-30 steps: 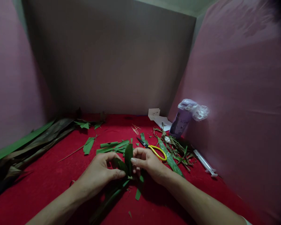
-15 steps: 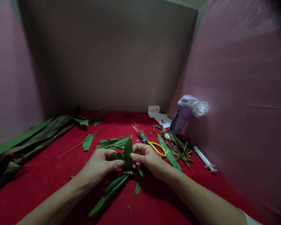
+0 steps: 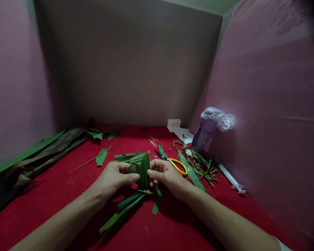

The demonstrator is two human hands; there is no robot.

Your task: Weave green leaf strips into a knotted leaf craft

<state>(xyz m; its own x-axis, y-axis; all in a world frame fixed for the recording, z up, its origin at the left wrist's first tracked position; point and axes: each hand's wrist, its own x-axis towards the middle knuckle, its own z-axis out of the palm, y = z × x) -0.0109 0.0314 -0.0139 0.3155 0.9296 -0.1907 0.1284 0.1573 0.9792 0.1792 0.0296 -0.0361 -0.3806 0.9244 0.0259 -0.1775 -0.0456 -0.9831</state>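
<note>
My left hand (image 3: 121, 177) pinches the left side of several upright green leaf pieces (image 3: 143, 170) between thumb and fingers. On their right edge, the thumb and fingers of my right hand (image 3: 162, 174) are closed. A light stem end (image 3: 146, 191) shows just below the leaf pieces. Long green leaf strips (image 3: 122, 211) extend from there toward the lower left. Under my right hand lies a small green strip (image 3: 156, 205). Yellow-handled scissors (image 3: 176, 165) rest just beyond my right hand, beside cut leaf strips (image 3: 133, 158).
Long leaves (image 3: 47, 148) lie along the left wall. On the right are a purple container (image 3: 204, 132) with clear plastic on top, a heap of stems and leaf scraps (image 3: 204, 167), and a syringe (image 3: 231, 178). White cards (image 3: 174, 124) and thin sticks (image 3: 153, 141) are farther back.
The view has shifted slightly, so the surroundings appear a little farther right. The leaf pieces between my hands sit closer together and overlap more. Both hands keep their grip.
</note>
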